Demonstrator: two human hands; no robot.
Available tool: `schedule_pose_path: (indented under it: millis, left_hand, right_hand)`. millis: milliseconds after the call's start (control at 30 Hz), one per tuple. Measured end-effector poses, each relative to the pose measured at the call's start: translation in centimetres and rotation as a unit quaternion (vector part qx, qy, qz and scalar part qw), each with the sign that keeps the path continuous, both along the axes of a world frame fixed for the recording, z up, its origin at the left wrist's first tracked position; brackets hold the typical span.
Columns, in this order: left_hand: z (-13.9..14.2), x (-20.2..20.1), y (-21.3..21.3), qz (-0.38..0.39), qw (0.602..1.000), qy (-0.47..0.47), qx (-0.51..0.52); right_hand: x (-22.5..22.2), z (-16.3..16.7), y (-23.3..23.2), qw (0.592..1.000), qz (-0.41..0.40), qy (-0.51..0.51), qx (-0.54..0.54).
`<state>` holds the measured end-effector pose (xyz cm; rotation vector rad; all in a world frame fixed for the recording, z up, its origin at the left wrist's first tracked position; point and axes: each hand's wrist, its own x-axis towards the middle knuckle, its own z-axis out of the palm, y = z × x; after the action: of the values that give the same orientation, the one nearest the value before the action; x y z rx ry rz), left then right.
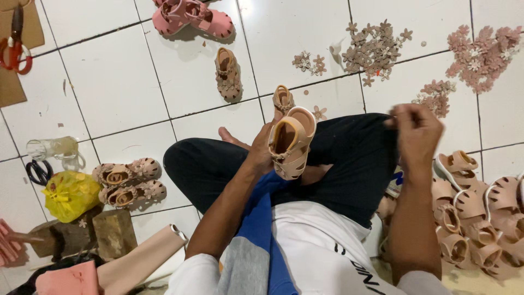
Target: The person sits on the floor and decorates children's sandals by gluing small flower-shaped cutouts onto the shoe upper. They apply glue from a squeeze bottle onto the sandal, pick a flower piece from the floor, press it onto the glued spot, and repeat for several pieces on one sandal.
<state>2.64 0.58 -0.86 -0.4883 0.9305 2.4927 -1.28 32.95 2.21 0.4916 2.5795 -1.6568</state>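
I sit cross-legged on a white tiled floor. My left hand (261, 154) grips a small tan child's sandal (290, 141), held upright over my lap with its opening facing me. My right hand (416, 131) is raised to the right with fingertips pinched together; whatever they hold is too small to tell. Piles of small tan flower-shaped pieces (374, 50) lie on the floor beyond my knees. A heap of plain tan sandals (475, 216) sits by my right side.
A tan sandal (227, 74) and another (283, 99) lie ahead, pink sandals (192, 17) farther off. A decorated pair (128, 183) rests at left near a yellow bag (70, 194), glass jar (53, 148), scissors (38, 172), wooden blocks (113, 234). Pinker flower pieces (483, 54) lie far right.
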Motion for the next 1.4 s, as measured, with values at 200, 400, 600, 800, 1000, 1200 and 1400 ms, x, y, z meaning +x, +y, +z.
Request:
schedule_pose_path:
  millis: [200,400,600,800,1000,1200,1400]
  left_hand:
    - [-0.7,0.3,0.4,-0.038,0.998,0.042,-0.009]
    - [-0.4,0.8,-2.4,0.017,1.0,0.019,0.013]
    - [-1.6,0.3,-4.0,0.084,0.996,0.025,0.014]
    - [-1.9,-0.5,-3.9,0.087,0.994,0.024,0.067]
    - [-0.2,-1.3,-4.0,0.093,0.992,0.035,0.078]
    - [0.2,-2.1,-3.9,0.133,0.989,-0.022,0.06]
    - [0.0,-3.1,-3.8,0.129,0.99,0.027,0.05]
  right_hand:
    - [-0.5,0.4,-9.8,0.943,0.195,-0.046,-0.267]
    - [-1.3,-0.6,-8.2,0.978,0.196,-0.03,-0.069]
    - [0.5,0.1,-2.7,0.942,0.204,-0.159,0.213]
    - [0.5,-0.1,0.5,0.969,0.091,-0.027,0.229]
    - [-9.1,-4.8,-1.7,0.963,0.201,0.007,0.181]
    - [-16.7,-8.8,-7.3,0.95,0.223,0.037,0.217]
    - [-19.7,-10.1,-10.5,0.957,0.207,0.0,0.204]
